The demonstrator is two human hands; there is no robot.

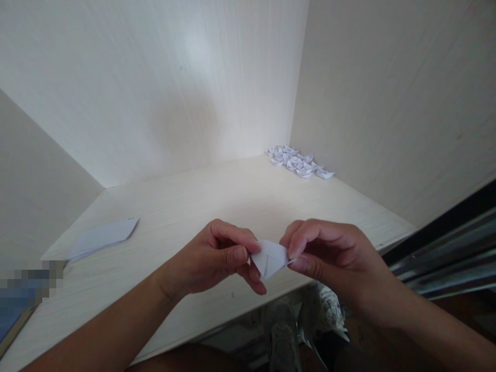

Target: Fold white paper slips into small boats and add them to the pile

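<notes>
2 grips thumb-to-finger, ppr btwn

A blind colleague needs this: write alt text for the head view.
A person's left hand and right hand pinch a small folded white paper over a pale desk. Other folded papers cluster in the far right corner; a stack of white paper lies at left.

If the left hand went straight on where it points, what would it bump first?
Past the folded paper it holds, the left hand would probably meet the right hand, though depth is unclear.
</notes>
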